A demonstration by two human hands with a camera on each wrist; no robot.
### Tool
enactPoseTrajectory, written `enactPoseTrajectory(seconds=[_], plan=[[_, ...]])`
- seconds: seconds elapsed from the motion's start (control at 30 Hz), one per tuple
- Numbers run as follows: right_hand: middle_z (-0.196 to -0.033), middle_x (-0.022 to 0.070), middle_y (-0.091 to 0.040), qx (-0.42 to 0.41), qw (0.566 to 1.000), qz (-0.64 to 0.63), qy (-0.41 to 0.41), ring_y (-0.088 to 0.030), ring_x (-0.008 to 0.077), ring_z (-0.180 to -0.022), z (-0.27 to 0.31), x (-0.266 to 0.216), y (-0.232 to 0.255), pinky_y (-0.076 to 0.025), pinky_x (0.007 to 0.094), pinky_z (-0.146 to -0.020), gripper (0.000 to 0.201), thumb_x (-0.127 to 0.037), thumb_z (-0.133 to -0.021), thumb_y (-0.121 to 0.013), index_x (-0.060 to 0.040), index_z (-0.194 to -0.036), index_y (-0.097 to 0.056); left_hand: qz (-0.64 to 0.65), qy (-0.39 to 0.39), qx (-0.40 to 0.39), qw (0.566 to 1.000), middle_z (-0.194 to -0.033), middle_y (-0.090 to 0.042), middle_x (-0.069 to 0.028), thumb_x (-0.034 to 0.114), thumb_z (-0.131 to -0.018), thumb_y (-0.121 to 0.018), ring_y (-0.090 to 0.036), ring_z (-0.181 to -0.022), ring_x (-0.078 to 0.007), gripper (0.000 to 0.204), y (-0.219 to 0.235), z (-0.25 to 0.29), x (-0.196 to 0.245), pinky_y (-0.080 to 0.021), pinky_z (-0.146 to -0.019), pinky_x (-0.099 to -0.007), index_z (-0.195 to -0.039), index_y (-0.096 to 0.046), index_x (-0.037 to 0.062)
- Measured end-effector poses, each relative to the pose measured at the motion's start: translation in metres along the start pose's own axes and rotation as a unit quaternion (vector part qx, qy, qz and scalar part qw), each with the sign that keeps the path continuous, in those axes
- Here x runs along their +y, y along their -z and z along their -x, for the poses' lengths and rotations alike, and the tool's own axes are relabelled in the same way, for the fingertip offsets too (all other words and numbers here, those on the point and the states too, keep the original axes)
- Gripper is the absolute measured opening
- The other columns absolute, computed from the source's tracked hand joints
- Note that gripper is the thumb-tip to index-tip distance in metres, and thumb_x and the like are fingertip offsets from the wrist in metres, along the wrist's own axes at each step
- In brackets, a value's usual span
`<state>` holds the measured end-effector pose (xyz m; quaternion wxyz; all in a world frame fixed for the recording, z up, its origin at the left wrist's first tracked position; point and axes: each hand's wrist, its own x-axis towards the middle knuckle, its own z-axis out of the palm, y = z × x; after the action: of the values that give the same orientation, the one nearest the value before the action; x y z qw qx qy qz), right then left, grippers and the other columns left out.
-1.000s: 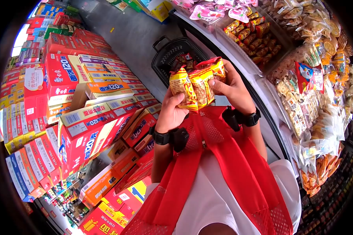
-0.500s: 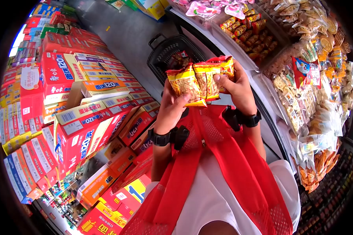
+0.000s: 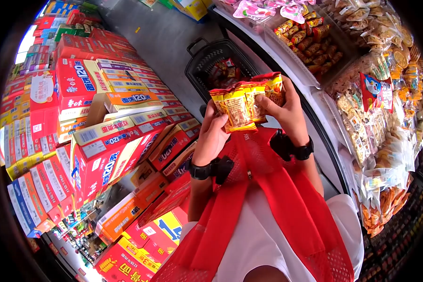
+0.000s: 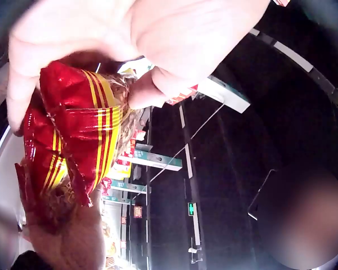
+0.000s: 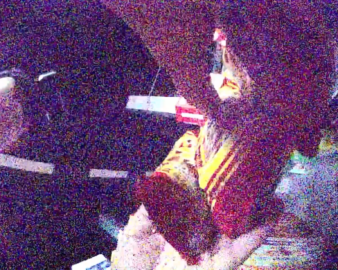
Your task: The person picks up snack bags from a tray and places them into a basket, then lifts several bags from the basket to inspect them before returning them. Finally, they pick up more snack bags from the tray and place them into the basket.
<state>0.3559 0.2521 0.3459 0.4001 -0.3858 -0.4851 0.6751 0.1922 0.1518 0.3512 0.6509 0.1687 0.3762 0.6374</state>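
Several small red-and-yellow snack packets (image 3: 238,113) are bunched side by side in front of the person's chest, between both hands. The left hand (image 3: 212,140) grips the bunch at its left end, thumb on the printed near side. At the right end, the right hand (image 3: 289,113) pinches the packets with its thumb across their face and fingers behind. Close up in the left wrist view, red crimped ends and yellow stripes show on two overlapping packets (image 4: 81,132). The right wrist view is dark and grainy, with the striped packets (image 5: 214,174) by the fingers.
Beyond the hands, a black basket (image 3: 203,56) holds several dark red packets. On the right, a display counter bears a clear bin (image 3: 293,49) of similar packets and bagged snacks (image 3: 362,124). Stacked red noodle cartons (image 3: 113,145) line the left.
The packets have tilted and drawn closer together in the hands, the left one overlapping its neighbour. Both hands keep their hold. More of the basket's contents shows beyond them.
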Motion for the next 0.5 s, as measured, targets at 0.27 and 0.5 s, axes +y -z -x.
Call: enactPoseTrajectory(seconds=[0.27,0.5], plan=[[-0.105,0.0064,-0.057,-0.003,0.998,-0.031,-0.051,-0.055,0.0115,-0.098,-0.006,-0.007,-0.013,-0.045,0.0266,-0.085,0.037,-0.02,-0.091,-0.055,0.0013,-0.119,-0.043,-0.027,-0.014,0.056,0.998,-0.134,-0.041,-0.0098,0.015,-0.089,-0.041,-0.042,-0.124,-0.0236,0.047,0.005,-0.005,0.004,-0.033,-0.103,-0.0437,-0.135,-0.031,0.0084],[-0.126,0.0109,-0.05,-0.049,0.96,-0.244,-0.127,-0.051,0.0221,-0.115,-0.028,-0.003,-0.019,-0.042,0.0377,-0.096,0.044,-0.022,-0.093,-0.03,-0.0022,-0.131,-0.038,0.119,0.012,0.061,0.991,-0.131,-0.048,-0.0119,0.031,-0.087,-0.042,-0.043,-0.122,-0.0302,0.05,0.039,-0.019,0.014,-0.031,-0.103,-0.0524,-0.131,-0.041,0.0074]])
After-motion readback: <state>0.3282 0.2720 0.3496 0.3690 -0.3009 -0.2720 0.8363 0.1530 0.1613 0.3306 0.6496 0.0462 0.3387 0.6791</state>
